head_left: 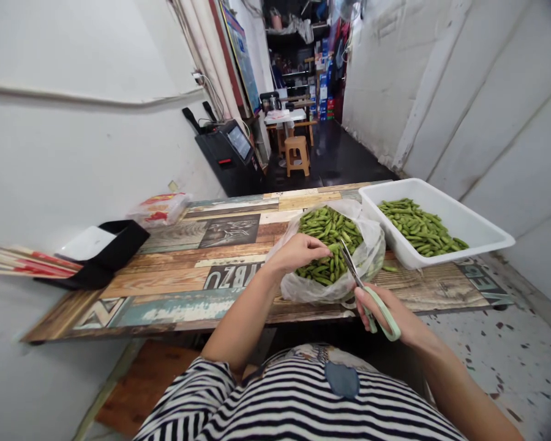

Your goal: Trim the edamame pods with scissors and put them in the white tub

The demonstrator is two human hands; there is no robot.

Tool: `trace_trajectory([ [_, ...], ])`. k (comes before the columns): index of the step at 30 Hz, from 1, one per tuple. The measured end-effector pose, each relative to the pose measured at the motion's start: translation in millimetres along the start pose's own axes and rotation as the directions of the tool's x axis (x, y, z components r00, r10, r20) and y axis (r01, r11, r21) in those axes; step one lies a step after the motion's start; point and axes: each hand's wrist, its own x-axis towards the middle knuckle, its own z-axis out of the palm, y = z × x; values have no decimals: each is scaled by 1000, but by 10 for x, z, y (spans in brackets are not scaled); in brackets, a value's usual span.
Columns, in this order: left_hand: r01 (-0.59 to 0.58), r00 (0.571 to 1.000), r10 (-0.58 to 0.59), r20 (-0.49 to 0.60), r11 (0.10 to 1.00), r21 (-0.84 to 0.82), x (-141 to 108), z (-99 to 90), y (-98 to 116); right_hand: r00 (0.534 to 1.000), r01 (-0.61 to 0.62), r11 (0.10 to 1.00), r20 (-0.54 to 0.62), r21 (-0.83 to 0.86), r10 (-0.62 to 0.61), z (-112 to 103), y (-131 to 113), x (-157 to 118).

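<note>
Green edamame pods [324,223] fill a clear plastic bag [312,291] with its mouth spread wide on the table. Over the bag, my left hand [298,252] is closed, thumb and fingers pinching an edamame pod [335,248]. My right hand [381,306] grips a pair of scissors [356,272] with pale green handles, at the bag's near right side. Their metal blades point up and left, close to the pod at my left fingertips. Right of the bag, a white plastic tub [468,208] has more pods [420,226] lying in it.
The wood-patterned table [165,275] carries a black holder [128,236] with chopsticks [37,263] at the left, and a plastic-wrapped packet [163,208] by the wall. A black touchscreen machine [232,153] stands beyond the table, with a stool [297,153] farther back.
</note>
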Motion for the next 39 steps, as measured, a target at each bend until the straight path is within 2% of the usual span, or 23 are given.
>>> trace_trajectory([
  [8,-27,1000,27,10,999,21,3,92,-95,1000,17,999,10,-51,-17,24,-38,34],
  [13,29,998,-28,53,999,-18,14,75,-133,999,-41,998,-28,-46,40,45,35,80],
  [16,115,992,-107,66,982,-149,23,76,-142,995,-92,996,-44,-18,91,59,36,80],
  [19,171,985,-146,93,908,-382,38,107,-147,996,-87,996,-13,28,88,69,-3,51],
  [24,77,981,-169,-95,789,-610,60,205,-165,998,-39,998,46,57,37,77,-51,3],
  [28,111,976,-207,-60,721,-683,54,289,-151,999,-19,999,46,42,17,77,-39,12],
  [33,60,963,-228,-146,704,-707,41,440,-148,999,4,996,42,94,-8,106,-13,29],
  [36,59,956,-242,-164,710,-701,36,522,-172,999,-32,989,-14,148,34,153,20,54],
  [39,76,945,-278,-169,693,-717,38,476,-189,992,-86,979,-73,183,100,189,78,90],
])
